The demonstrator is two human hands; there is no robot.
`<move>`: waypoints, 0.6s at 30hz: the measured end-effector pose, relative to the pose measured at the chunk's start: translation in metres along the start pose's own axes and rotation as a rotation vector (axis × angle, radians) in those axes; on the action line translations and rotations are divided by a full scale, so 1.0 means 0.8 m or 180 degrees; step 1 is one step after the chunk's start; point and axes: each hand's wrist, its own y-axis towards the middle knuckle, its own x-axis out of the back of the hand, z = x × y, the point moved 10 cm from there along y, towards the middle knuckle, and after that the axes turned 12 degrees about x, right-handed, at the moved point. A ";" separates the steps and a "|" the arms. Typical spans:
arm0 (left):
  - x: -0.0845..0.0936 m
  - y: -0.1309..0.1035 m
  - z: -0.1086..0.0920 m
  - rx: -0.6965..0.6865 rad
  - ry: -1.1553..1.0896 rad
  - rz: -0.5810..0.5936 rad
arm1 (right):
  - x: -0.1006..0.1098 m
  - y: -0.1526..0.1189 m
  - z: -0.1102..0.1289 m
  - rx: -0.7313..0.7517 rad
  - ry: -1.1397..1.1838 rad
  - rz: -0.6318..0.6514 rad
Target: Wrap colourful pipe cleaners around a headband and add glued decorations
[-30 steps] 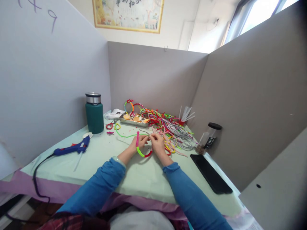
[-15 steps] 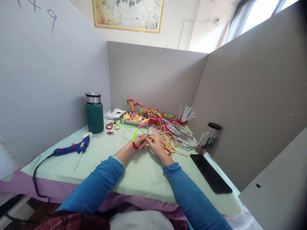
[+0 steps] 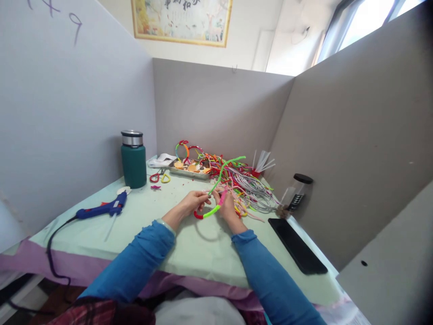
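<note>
A curved band wrapped in red, lime green and pink pipe cleaner (image 3: 211, 212) hangs between my hands, above the cloth. My left hand (image 3: 193, 202) pinches its left part, fingers closed. At the pink part, my right hand (image 3: 227, 208) has its fingers wrapped round the band. A loose green pipe cleaner (image 3: 223, 170) rises from between the fingertips and bends to the right over the pile. The exact spot where it meets the band is hidden by the fingers.
Behind my hands lie a metal tray (image 3: 189, 173) and a pile of pipe cleaners (image 3: 257, 189). A green bottle (image 3: 133, 162) and blue glue gun (image 3: 101, 210) are left; a black phone-like slab (image 3: 297, 246) and clear jar (image 3: 297, 192) are right.
The band has turned: its curved side now faces down, with the pink part at my right hand. The green pipe cleaner has swung from the left to the upper right.
</note>
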 end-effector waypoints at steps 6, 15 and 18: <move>0.012 0.005 0.006 0.0100 0.0104 -0.0218 | -0.001 0.000 0.001 0.0035 0.0456 -0.0142; 0.031 0.010 0.005 0.0058 0.0104 -0.0606 | 0.015 -0.008 -0.010 -0.0367 -0.0161 -0.0292; 0.038 0.008 -0.003 -0.0093 0.0459 -0.0842 | 0.002 -0.006 0.003 -0.0146 0.0168 -0.0041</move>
